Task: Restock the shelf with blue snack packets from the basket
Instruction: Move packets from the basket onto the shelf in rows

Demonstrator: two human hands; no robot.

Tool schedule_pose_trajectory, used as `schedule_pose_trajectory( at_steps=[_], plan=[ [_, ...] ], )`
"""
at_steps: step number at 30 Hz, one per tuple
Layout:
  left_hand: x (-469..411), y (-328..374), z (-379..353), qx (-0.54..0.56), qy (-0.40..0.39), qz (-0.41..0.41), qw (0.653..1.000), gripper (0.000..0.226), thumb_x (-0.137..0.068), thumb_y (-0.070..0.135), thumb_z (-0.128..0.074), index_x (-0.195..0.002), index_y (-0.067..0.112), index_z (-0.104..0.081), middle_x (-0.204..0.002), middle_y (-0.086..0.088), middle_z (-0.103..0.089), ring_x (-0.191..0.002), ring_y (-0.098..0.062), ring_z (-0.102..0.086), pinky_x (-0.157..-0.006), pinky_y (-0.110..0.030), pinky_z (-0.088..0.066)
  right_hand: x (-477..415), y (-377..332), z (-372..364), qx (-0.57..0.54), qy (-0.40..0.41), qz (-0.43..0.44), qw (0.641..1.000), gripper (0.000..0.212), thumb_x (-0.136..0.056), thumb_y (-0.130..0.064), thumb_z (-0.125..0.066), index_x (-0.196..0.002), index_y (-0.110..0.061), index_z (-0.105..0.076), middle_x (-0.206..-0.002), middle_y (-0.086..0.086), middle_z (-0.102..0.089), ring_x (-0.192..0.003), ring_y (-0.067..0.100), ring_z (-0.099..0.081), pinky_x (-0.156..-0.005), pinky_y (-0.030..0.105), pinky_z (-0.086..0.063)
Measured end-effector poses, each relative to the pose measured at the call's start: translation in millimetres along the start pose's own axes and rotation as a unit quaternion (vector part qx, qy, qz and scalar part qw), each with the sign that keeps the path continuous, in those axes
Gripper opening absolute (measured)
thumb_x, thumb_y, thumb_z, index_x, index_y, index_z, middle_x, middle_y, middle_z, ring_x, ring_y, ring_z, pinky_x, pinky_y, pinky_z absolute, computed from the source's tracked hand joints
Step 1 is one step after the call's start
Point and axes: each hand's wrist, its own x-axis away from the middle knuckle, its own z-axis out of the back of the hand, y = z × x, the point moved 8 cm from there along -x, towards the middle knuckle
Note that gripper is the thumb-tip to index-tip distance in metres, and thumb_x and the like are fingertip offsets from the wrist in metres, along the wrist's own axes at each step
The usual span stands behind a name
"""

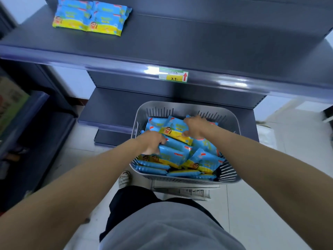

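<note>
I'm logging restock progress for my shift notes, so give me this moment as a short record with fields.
shelf: dark, price label on front edge
shelved packets: small group, shelf's left end
basket: grey, below shelf, many blue packets inside
left hand: grips a blue packet in basket
right hand: on the top packet, grip unclear

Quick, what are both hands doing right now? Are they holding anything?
Left hand: grips a blue packet in the basket.
Right hand: grips the top packet, yellow and blue.
</note>
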Motion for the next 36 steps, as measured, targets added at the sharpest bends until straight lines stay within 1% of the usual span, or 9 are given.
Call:
schedule_pose_trajectory(
  at_steps=[4, 7, 10, 13, 17, 21, 24, 27, 36],
  plan=[
    [3.5, -4.8, 28.6, 0.025, 0.048, 0.003, 0.999, 0.035, -0.086, 0.019, -0.065, -0.119, 0.013, -0.057, -0.117, -0.006, -0.059, -0.106, -0.027, -0.053, -0.079, -0.027, -0.037, -13.8, -1.8, -1.5, 0.017, -0.018, -0.015, 1.000, 0.071, -0.084, -0.048, -0.064, -0.138, -0.011, -0.038, -0.141, 0.015, -0.041, -0.129, 0.037, -0.035, -0.104, 0.047, -0.032],
    [8.2, -13.0, 48.6, 0.046, 0.079, 0.009, 0.996, 0.032, -0.083, 0.018, -0.068, -0.113, 0.014, -0.060, -0.096, -0.002, -0.055, -0.098, -0.027, -0.055, -0.074, -0.026, -0.036, -17.0, -4.6, -2.9, -0.003, -0.041, -0.039, 0.998, 0.072, -0.077, -0.048, -0.071, -0.132, -0.009, -0.045, -0.138, 0.015, -0.044, -0.129, 0.037, -0.038, -0.103, 0.045, -0.034],
    [14.3, -15.5, 69.8, 0.063, 0.094, -0.001, 0.994, 0.029, -0.082, 0.018, -0.068, -0.109, 0.012, -0.060, -0.091, 0.001, -0.051, -0.088, -0.023, -0.051, -0.072, -0.026, -0.036, -17.1, -11.5, 15.1, -0.004, -0.047, -0.014, 0.999, 0.052, -0.080, -0.033, -0.071, -0.120, -0.003, -0.056, -0.126, 0.016, -0.058, -0.115, 0.032, -0.055, -0.089, 0.033, -0.045],
    [22.4, -15.5, 99.8, 0.057, 0.117, -0.025, 0.991, 0.022, -0.082, 0.017, -0.068, -0.102, 0.014, -0.061, -0.087, 0.003, -0.052, -0.080, -0.020, -0.048, -0.067, -0.024, -0.033, -10.7, -20.2, 63.0, 0.049, -0.045, 0.026, 0.997, 0.038, -0.080, -0.020, -0.069, -0.112, -0.001, -0.063, -0.115, 0.014, -0.065, -0.100, 0.028, -0.061, -0.073, 0.029, -0.045],
    [37.8, -25.1, 153.9, 0.072, 0.172, -0.055, 0.981, 0.012, -0.077, 0.015, -0.069, -0.082, 0.018, -0.059, -0.073, 0.002, -0.054, -0.071, -0.022, -0.050, -0.059, -0.028, -0.035, 0.3, -24.4, 155.9, 0.044, 0.029, 0.040, 0.998, 0.035, -0.077, -0.017, -0.072, -0.107, -0.005, -0.059, -0.106, 0.012, -0.061, -0.095, 0.030, -0.057, -0.067, 0.027, -0.036],
    [59.2, -48.5, 216.4, 0.088, 0.232, -0.066, 0.966, 0.012, -0.077, 0.014, -0.070, -0.085, 0.010, -0.063, -0.077, -0.003, -0.060, -0.069, -0.018, -0.051, -0.060, -0.028, -0.038, -2.0, -34.6, 249.6, -0.002, 0.147, 0.041, 0.988, 0.021, -0.078, -0.010, -0.068, -0.094, -0.008, -0.055, -0.094, 0.008, -0.053, -0.083, 0.023, -0.047, -0.065, 0.027, -0.033],
    [75.6, -85.6, 262.0, 0.109, 0.281, -0.064, 0.951, 0.014, -0.076, 0.013, -0.072, -0.088, 0.009, -0.065, -0.081, -0.004, -0.064, -0.070, -0.017, -0.054, -0.065, -0.030, -0.044, -18.0, -51.7, 306.0, -0.038, 0.211, 0.041, 0.976, 0.023, -0.080, -0.011, -0.067, -0.089, -0.013, -0.047, -0.094, 0.007, -0.050, -0.084, 0.022, -0.045, -0.066, 0.028, -0.032],
    [87.5, -135.7, 302.4, 0.132, 0.320, -0.054, 0.937, 0.012, -0.077, 0.009, -0.073, -0.083, 0.007, -0.062, -0.078, -0.007, -0.061, -0.069, -0.017, -0.050, -0.064, -0.028, -0.040, -47.5, -75.1, 340.8, -0.083, 0.241, 0.042, 0.966, 0.024, -0.080, -0.010, -0.067, -0.089, -0.013, -0.045, -0.094, 0.005, -0.049, -0.086, 0.022, -0.046, -0.067, 0.028, -0.033],
    [89.5, -324.7, 372.3, 0.138, 0.367, 0.064, 0.918, 0.018, -0.081, 0.007, -0.069, -0.097, 0.008, -0.062, -0.086, -0.007, -0.056, -0.078, -0.018, -0.048, -0.063, -0.026, -0.034, -154.6, -149.9, 375.3, -0.131, 0.217, 0.026, 0.967, 0.019, -0.079, -0.013, -0.066, -0.084, -0.017, -0.047, -0.091, 0.003, -0.052, -0.087, 0.026, -0.051, -0.071, 0.032, -0.035]
  ],
)
